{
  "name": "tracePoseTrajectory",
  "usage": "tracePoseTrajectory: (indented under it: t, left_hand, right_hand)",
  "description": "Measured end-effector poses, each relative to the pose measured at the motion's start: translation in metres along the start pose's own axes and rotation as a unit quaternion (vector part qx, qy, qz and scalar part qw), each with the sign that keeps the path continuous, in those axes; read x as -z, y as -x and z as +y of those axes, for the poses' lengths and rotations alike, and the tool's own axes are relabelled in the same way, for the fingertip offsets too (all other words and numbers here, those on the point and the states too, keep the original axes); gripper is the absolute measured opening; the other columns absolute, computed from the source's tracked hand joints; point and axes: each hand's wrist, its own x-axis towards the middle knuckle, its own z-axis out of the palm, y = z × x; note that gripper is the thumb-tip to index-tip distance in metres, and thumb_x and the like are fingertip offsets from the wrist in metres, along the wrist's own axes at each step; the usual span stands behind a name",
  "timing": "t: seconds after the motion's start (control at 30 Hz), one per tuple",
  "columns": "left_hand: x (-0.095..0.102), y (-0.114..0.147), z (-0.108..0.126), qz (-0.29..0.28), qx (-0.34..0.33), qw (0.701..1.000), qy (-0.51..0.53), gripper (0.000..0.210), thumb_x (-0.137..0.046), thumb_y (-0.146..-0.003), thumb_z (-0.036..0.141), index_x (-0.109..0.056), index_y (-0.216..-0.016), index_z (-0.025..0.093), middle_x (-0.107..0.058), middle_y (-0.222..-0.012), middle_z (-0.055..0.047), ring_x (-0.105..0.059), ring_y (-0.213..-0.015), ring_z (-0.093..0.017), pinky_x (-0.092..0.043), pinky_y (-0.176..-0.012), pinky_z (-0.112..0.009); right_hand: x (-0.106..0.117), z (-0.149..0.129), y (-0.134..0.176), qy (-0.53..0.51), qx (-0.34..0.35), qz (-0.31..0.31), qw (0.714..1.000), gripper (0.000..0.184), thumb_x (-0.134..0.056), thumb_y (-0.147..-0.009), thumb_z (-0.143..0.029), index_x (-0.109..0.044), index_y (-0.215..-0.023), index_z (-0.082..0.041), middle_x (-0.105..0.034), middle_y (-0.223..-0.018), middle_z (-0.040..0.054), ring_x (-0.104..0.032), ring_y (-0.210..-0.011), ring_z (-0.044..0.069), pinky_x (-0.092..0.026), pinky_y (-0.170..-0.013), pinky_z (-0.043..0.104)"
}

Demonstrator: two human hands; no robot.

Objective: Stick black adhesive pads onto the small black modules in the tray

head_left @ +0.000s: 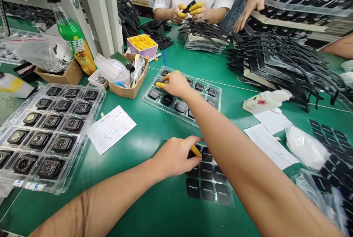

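My right hand (178,84) reaches across to the far left of a clear plastic tray (182,115). Its yellow-covered fingertips close on a black watch case there, mostly hidden under them. Other watch cases in the tray include one with a black screen sticker (167,100) and one with a greyish face (180,106). Nearer to me, my left hand (176,158) pinches at the upper left of a clear sheet of square black printed stickers (207,170). One finger wears a yellow cot; the exact grip is partly hidden. My right forearm covers part of the sheet and tray.
At left stands another tray of watch cases (59,106), beside a paper form (111,130). Behind are a cardboard box (128,91), a box of yellow finger cots (142,43) and a bottle (75,42). Strapped watches (275,60) pile up right; a white bottle (266,101) lies nearby. Co-workers sit opposite.
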Motion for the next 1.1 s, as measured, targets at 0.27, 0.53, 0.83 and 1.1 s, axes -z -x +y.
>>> tracePoseTrajectory:
  t: [0.27,0.53,0.83,1.1]
  left_hand:
    - [0.005,-0.001,0.005,-0.008,0.014,1.000,0.008,0.049,-0.065,-0.084,0.024,-0.061,-0.133,0.028,-0.083,-0.102,0.001,-0.079,-0.088,-0.025,-0.065,-0.080,-0.037]
    - [0.007,-0.005,0.011,0.040,0.077,0.995,0.054,0.078,-0.089,-0.069,0.039,-0.057,-0.139,0.024,-0.083,-0.101,-0.004,-0.081,-0.092,-0.030,-0.068,-0.083,-0.040]
    - [0.009,-0.006,0.021,0.044,0.023,0.998,-0.031,0.055,-0.085,-0.072,0.033,-0.070,-0.125,0.034,-0.083,-0.104,0.003,-0.080,-0.087,-0.027,-0.068,-0.083,-0.043]
    - [0.012,-0.003,0.021,0.036,0.060,0.997,0.032,0.049,-0.084,-0.068,0.034,-0.079,-0.116,0.033,-0.083,-0.102,0.004,-0.079,-0.088,-0.027,-0.067,-0.085,-0.040]
  right_hand:
    - [0.016,-0.001,0.030,-0.401,-0.058,0.053,0.913,0.032,-0.087,-0.070,-0.022,-0.071,-0.097,-0.015,-0.076,-0.092,0.0044,-0.071,-0.082,0.019,-0.060,-0.082,0.037]
    - [0.044,0.028,0.240,-0.579,-0.188,0.076,0.790,0.039,-0.093,-0.064,-0.041,-0.078,-0.097,-0.028,-0.076,-0.081,-0.0001,-0.074,-0.076,0.021,-0.062,-0.078,0.038]
    - [0.022,0.032,0.276,-0.532,-0.129,0.117,0.829,0.021,-0.091,-0.068,-0.040,-0.084,-0.086,-0.046,-0.067,-0.107,0.0017,-0.073,-0.094,0.027,-0.065,-0.087,0.046]
    - [0.040,0.051,0.273,-0.515,-0.105,0.125,0.841,0.015,-0.089,-0.066,-0.047,-0.082,-0.073,-0.035,-0.069,-0.081,0.0022,-0.064,-0.073,0.022,-0.055,-0.063,0.038]
